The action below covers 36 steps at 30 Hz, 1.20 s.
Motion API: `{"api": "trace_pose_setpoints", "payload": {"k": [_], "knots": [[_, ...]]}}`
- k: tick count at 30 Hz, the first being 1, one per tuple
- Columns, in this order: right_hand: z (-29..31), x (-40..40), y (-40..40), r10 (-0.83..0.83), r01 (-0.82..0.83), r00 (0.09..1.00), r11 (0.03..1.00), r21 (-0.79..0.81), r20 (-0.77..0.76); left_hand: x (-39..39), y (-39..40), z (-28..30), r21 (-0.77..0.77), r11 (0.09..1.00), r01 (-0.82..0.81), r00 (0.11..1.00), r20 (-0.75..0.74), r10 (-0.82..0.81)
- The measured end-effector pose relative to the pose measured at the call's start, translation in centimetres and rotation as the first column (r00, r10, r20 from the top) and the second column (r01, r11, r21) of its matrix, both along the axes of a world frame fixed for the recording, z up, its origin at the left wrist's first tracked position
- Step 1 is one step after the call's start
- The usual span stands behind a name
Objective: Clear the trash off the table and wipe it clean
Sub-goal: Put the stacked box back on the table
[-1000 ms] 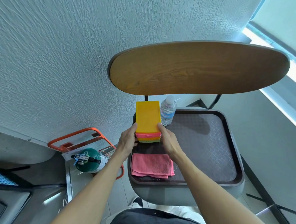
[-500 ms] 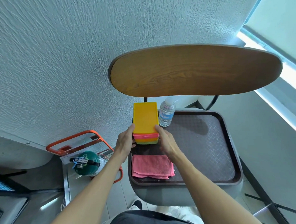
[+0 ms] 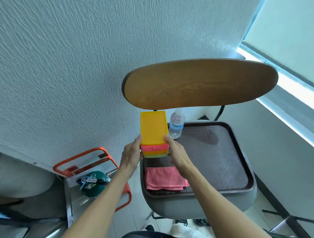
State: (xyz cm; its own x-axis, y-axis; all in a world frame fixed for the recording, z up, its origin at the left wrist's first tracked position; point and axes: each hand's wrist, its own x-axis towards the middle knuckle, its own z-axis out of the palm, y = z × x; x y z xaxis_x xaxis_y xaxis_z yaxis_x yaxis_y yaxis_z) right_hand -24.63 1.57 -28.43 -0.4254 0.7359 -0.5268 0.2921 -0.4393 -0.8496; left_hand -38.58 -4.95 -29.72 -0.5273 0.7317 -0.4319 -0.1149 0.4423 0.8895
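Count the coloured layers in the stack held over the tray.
4 show: yellow layer on top, then pink layer, orange layer and green layer at the bottom. Both hands grip the stack's sides, and more may be hidden underneath.

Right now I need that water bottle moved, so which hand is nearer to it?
Right. The right hand holds the stacked boxes' side just below the bottle; the left hand is across the stack, farther away.

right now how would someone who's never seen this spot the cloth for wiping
Find the dark brown tray on the grey seat under the wooden chair back. The pink cloth lies folded flat in its near left corner, below both hands; it is the only soft thing there, unlike the stiff stacked containers and water bottle.
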Motion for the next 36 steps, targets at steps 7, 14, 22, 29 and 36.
{"api": "trace_pose_setpoints", "payload": {"k": [7,14,22,29,36], "knots": [[2.7,0.1,-1.7,-0.043,0.044,0.999,0.997,0.059,-0.019,0.2,-1.4,3.3,0.073,0.997,0.035,0.998,-0.047,-0.031],[6.2,1.3,-3.2,-0.087,0.089,0.996,0.985,0.146,-0.017,0.7,-2.0,7.1,0.152,0.983,0.103,0.992,-0.084,-0.091],[10.8,3.4,-4.6,-0.258,0.227,0.965,0.919,0.322,0.054,2.3,-1.4,12.1,0.209,0.945,0.251,0.965,-0.129,-0.228],[14.6,6.6,-5.4,-0.409,0.335,0.908,0.84,0.426,0.093,5.3,-0.4,16.2,0.271,0.881,0.388,0.922,-0.124,-0.368],[18.8,11.1,-6.0,-0.527,0.42,0.848,0.733,0.535,0.057,9.7,0.9,20.9,0.332,0.797,0.505,0.863,-0.163,-0.479]]}}
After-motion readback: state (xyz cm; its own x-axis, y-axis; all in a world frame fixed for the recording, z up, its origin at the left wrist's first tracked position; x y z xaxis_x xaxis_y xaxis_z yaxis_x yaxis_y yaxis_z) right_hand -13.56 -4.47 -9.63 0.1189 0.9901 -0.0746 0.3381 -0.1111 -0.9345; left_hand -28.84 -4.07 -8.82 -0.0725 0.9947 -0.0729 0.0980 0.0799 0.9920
